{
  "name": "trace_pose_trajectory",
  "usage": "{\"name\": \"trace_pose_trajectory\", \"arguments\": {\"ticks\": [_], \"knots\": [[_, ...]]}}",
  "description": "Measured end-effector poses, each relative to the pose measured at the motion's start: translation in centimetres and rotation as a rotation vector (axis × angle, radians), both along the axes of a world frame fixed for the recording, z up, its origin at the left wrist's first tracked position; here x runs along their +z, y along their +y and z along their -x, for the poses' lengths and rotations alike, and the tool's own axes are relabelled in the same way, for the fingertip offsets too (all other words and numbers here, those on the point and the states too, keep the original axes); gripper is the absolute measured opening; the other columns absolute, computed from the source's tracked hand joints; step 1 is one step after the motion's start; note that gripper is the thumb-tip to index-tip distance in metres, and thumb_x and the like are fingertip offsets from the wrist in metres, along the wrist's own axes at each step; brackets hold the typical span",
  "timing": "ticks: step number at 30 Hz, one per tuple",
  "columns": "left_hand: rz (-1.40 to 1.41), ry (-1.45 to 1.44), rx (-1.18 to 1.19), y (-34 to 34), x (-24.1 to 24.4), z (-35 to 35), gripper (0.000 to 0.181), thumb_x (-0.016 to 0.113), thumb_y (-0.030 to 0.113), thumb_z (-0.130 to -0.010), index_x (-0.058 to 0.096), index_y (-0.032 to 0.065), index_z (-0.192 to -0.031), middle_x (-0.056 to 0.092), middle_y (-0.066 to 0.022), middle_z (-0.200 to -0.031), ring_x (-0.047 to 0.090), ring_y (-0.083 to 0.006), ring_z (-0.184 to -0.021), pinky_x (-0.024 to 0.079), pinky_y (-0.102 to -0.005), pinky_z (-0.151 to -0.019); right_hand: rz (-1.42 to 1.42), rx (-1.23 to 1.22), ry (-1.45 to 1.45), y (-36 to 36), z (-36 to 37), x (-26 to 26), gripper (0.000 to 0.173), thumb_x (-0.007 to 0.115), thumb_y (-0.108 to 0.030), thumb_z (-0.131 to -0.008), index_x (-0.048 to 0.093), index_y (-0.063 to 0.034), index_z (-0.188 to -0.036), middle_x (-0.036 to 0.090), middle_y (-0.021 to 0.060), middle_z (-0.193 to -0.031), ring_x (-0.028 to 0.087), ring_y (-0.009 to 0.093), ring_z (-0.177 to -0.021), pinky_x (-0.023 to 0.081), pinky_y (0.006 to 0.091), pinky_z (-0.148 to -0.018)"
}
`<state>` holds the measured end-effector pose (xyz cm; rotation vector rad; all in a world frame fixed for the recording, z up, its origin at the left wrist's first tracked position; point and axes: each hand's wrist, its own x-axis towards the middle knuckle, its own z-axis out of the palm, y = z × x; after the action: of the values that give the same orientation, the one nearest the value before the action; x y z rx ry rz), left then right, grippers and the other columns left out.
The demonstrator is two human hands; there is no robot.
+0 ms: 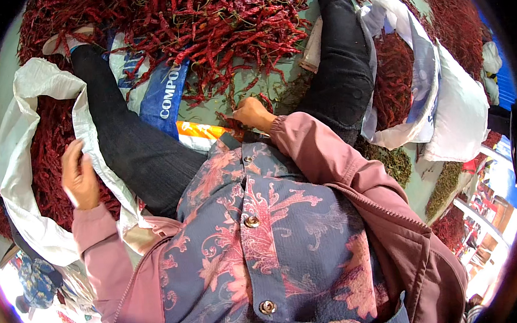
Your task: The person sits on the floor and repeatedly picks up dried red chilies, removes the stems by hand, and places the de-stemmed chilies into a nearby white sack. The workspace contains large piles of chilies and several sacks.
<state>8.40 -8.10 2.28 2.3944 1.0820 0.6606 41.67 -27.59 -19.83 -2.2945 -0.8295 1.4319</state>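
Observation:
My left hand (80, 177) is over the mouth of a white woven sack (12, 172), its fingers apart and holding nothing. Dried red chillies (53, 143) fill that sack, beside my left leg. Between my legs, my right hand (254, 114) is curled closed, low over the floor. A few dark red chillies (237, 126) show at its fingertips; the curled fingers partly hide them. Just beyond lies a large heap of dried red chillies (232, 30), many with stalks on. Loose chillies and broken bits are scattered at the heap's near edge.
A second white sack (388, 140) with chillies inside stands outside my right leg (341, 63). A blue and white printed sack (159, 96) lies partly under the heap. An orange and white bag (203, 131) is near my lap. Greenish-brown debris (387, 162) and another chilli heap (454, 29) are at the right.

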Motion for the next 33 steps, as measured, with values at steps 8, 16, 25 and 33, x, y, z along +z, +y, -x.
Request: {"name": "trace_pose_trajectory", "arguments": {"ticks": [8,16,25,33], "knots": [[0.846,-0.166,-0.047,-8.6,-9.3,-14.6,0.02,0.059,0.007,-0.08,0.061,-0.0025,-0.097,0.063,-0.0067,-0.085,0.057,-0.0124,-0.076,0.046,-0.0256,-0.07,-0.093,-0.371,0.424,-0.9,-0.2,4.7,0.023,0.058,-0.013,-0.074,0.06,0.009,-0.081,0.06,0.0136,-0.066,0.057,0.021,-0.056,0.045,0.0346,-0.051],[1.324,-0.225,0.025,-13.2,-13.5,-20.8,0.019,0.054,0.005,-0.082,0.06,-0.001,-0.1,0.056,0.0004,-0.075,0.051,-0.006,-0.061,0.041,-0.0186,-0.053,-0.327,-0.52,0.652,-2.3,-1.3,6.7,0.012,0.055,-0.006,-0.077,0.062,-0.0008,-0.086,0.055,0.0026,-0.066,0.046,0.01,-0.05,0.037,0.0249,-0.045],[1.543,-0.248,0.107,-13.2,-12.9,-20.1,0.007,0.054,0.007,-0.085,0.058,0.0007,-0.084,0.054,0.0003,-0.065,0.045,-0.0045,-0.05,0.032,-0.0181,-0.042,-0.435,-0.391,0.538,-2.0,-1.1,8.6,0.016,0.05,-0.003,-0.074,0.059,0.0047,-0.086,0.058,0.0081,-0.068,0.052,0.013,-0.059,0.042,0.0288,-0.051],[1.4,-0.226,-0.006,-14.0,-11.5,-20.3,0.011,0.056,0.011,-0.086,0.058,0.0021,-0.079,0.05,0.0024,-0.06,0.04,-0.0028,-0.046,0.028,-0.0182,-0.04,-0.445,-0.507,0.665,-2.1,-1.3,8.0,0.012,0.047,-0.001,-0.076,0.055,0.0047,-0.084,0.059,0.0115,-0.068,0.057,0.018,-0.061,0.048,0.0313,-0.053]]}}
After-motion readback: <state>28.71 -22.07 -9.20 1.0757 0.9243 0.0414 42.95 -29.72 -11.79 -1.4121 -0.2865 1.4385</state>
